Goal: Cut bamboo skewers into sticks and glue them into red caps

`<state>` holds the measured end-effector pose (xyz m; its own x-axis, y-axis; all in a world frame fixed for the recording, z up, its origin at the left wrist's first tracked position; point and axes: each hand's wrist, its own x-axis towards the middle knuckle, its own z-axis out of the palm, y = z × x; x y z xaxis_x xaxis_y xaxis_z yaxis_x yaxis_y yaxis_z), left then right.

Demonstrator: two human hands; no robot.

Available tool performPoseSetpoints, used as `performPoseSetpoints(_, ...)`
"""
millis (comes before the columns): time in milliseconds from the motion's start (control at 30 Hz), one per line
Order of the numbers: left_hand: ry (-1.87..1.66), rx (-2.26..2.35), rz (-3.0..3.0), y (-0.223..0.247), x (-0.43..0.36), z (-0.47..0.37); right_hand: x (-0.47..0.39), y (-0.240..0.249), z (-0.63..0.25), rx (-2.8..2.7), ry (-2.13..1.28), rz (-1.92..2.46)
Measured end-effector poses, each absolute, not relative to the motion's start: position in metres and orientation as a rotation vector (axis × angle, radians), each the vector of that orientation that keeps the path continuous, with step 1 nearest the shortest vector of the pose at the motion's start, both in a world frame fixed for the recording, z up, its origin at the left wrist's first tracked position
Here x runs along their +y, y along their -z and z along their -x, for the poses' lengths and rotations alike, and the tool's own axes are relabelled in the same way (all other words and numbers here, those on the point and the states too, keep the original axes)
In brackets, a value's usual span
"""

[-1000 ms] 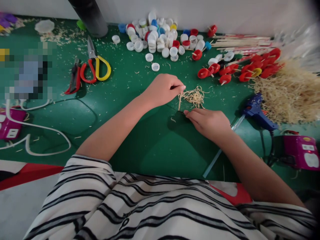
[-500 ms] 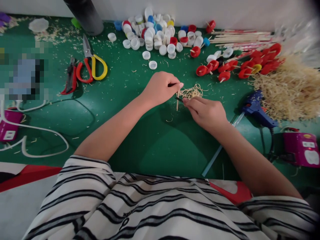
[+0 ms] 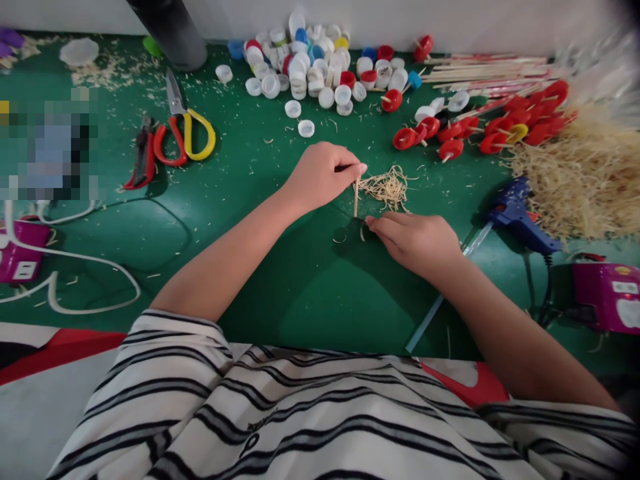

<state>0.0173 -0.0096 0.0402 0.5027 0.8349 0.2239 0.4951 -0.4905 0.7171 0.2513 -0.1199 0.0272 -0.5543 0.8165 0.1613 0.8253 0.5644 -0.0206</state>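
My left hand (image 3: 327,175) pinches the top of a thin wooden stick (image 3: 356,199) between thumb and fingers, and the stick points down toward the table. My right hand (image 3: 417,241) is closed just below and to the right of its lower end, apart from it. Between the right thumb and finger shows the tip of a small dark blade-like tool, mostly hidden. One curled shaving (image 3: 363,232) is by the right fingertips. A small heap of pale wood shavings (image 3: 390,188) lies beyond, between the hands.
Bottle caps (image 3: 300,70) are piled at the back. Scissors (image 3: 185,127) and red-handled pliers (image 3: 143,157) lie left. Red caps on sticks (image 3: 453,148), a big shavings pile (image 3: 580,180), a blue glue gun (image 3: 520,213) and a magenta power box (image 3: 607,297) are right.
My right hand has moved down toward me, from the middle of the stick to below its lower end. The shavings heap shows more fully. My left hand stays on the stick.
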Motion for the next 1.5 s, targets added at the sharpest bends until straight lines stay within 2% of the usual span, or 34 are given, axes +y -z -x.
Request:
performPoseSetpoints(300, -0.769, 1.114, -2.185, -0.045, -0.014, -0.021, -0.1, -0.031, -0.238, -2.441, 0.186, 1.454)
performPoseSetpoints(1133, -0.717, 1.076, -2.205, -0.045, -0.017, -0.02, -0.122, -0.025, -0.25, -2.676, 0.17, 1.329)
performPoseSetpoints(1500, -0.641, 1.032, -2.174, -0.052, -0.018, -0.021, -0.099, -0.026, -0.237, -2.468, 0.241, 1.364)
